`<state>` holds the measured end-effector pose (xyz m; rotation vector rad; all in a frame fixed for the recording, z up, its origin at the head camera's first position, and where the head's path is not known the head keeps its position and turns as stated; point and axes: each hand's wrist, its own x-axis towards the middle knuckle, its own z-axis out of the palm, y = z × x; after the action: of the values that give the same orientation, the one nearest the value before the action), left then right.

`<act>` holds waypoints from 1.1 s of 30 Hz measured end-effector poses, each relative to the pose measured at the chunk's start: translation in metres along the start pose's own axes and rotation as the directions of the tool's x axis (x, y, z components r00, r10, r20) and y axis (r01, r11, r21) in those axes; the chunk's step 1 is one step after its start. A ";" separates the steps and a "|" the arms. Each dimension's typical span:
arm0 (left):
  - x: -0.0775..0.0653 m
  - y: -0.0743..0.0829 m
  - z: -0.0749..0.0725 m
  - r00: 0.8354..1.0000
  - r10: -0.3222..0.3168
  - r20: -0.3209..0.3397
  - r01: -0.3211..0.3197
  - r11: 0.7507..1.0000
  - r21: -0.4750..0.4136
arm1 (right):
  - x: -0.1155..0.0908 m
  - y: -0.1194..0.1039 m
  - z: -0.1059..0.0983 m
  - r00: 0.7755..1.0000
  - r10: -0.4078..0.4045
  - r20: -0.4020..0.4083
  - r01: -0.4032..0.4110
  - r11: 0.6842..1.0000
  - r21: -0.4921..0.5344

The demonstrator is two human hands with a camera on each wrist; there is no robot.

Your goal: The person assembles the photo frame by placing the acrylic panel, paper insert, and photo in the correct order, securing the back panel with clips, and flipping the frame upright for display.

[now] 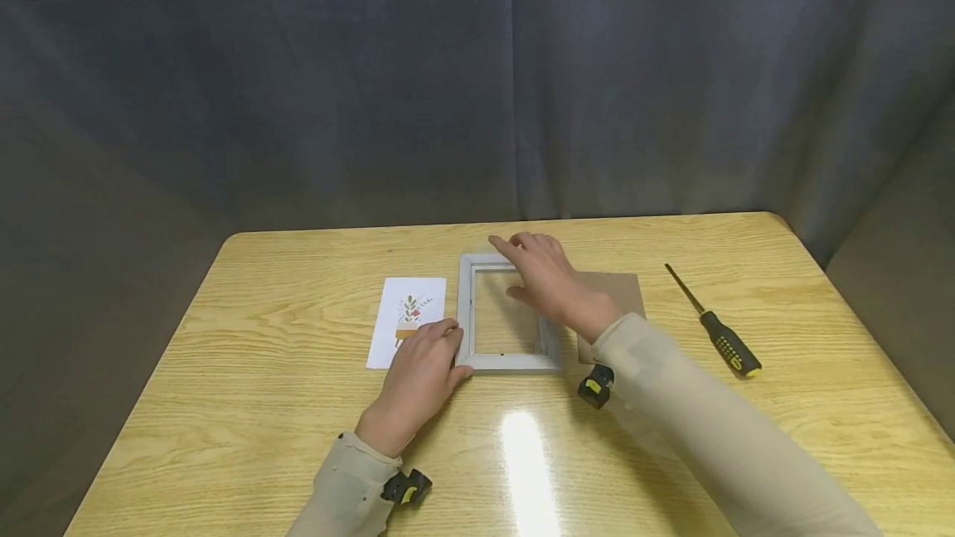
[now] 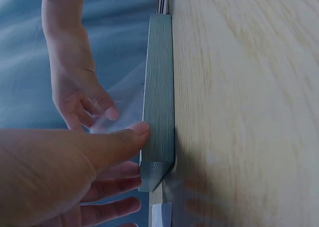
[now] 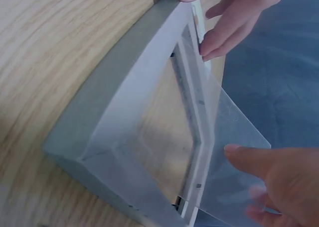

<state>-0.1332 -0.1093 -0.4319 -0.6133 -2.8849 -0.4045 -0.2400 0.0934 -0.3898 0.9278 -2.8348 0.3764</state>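
Observation:
A grey-white picture frame (image 1: 515, 362) lies flat on the wooden table, its opening showing the wood below. At its near left corner my left hand (image 1: 420, 367) holds it, thumb on the near edge and fingers along the left side. Above the frame's right half, my right hand (image 1: 548, 278) pinches a clear sheet (image 3: 232, 117) between thumb and fingers. In the right wrist view the sheet slants over the frame's far side, its lower edge close to the inner rim. Small dark tabs show along that rim.
Left of the frame lies a white card (image 1: 384, 326) printed with a potted plant. A brown backing board (image 1: 625, 292) lies to the right, partly behind the right forearm. Farther right is a black and yellow screwdriver (image 1: 727, 342). A dark curtain (image 1: 373, 106) hangs behind the table.

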 end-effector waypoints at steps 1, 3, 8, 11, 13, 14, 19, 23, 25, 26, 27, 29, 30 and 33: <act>0.000 0.000 0.000 1.000 0.001 -0.001 -0.001 1.000 0.000 | 0.000 0.000 0.001 1.000 0.002 0.004 -0.002 1.000 0.004; 0.000 0.000 0.000 1.000 0.003 -0.004 -0.003 1.000 0.000 | -0.001 0.001 0.004 1.000 0.009 0.014 -0.009 1.000 0.010; 0.000 0.000 0.001 1.000 0.002 -0.011 -0.002 1.000 -0.006 | -0.001 0.001 0.009 0.998 0.033 0.045 -0.034 0.999 0.007; 0.000 0.000 0.001 1.000 0.004 -0.017 -0.004 1.000 -0.011 | 0.000 0.001 0.012 0.997 0.042 0.058 -0.042 0.999 0.005; 0.000 0.000 0.001 1.000 0.005 -0.019 -0.006 1.000 -0.013 | 0.000 0.001 0.015 0.996 0.050 0.068 -0.051 0.999 0.009; 0.000 0.000 0.001 1.000 0.006 -0.020 -0.007 1.000 -0.015 | 0.000 0.002 0.016 0.996 0.053 0.071 -0.054 0.998 0.015; -0.001 -0.001 0.002 1.000 0.002 -0.018 -0.002 1.000 -0.020 | -0.001 0.005 0.022 0.995 0.060 0.084 -0.064 0.997 0.039; -0.001 0.000 0.001 1.000 -0.001 -0.016 0.001 1.000 -0.021 | -0.001 0.006 0.022 0.994 0.055 0.094 -0.060 0.997 0.047; -0.001 0.000 0.001 1.000 0.001 -0.018 -0.002 1.000 -0.020 | 0.000 0.007 0.022 0.993 0.055 0.105 -0.060 0.997 0.047; 0.000 0.000 0.001 1.000 0.002 -0.018 -0.003 1.000 -0.020 | 0.001 0.007 0.022 0.992 0.056 0.111 -0.061 0.997 0.048; 0.000 0.000 0.002 1.000 0.003 -0.019 -0.004 1.000 -0.018 | 0.002 0.007 0.022 0.992 0.056 0.117 -0.062 0.997 0.049; 0.000 0.000 0.002 1.000 0.004 -0.019 -0.004 1.000 -0.016 | 0.003 0.007 0.022 0.990 0.054 0.130 -0.061 0.997 0.053; 0.000 0.000 0.002 1.000 0.003 -0.019 -0.003 1.000 -0.016 | 0.003 0.007 0.022 0.989 0.054 0.137 -0.062 0.997 0.055; 0.000 -0.001 0.002 1.000 0.001 -0.019 -0.002 1.000 -0.019 | 0.004 0.007 0.022 0.987 0.051 0.154 -0.061 0.996 0.058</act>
<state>-0.1336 -0.1097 -0.4342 -0.6111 -2.8656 -0.4361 -0.2485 0.0900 -0.4114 0.9276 -3.0100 0.4206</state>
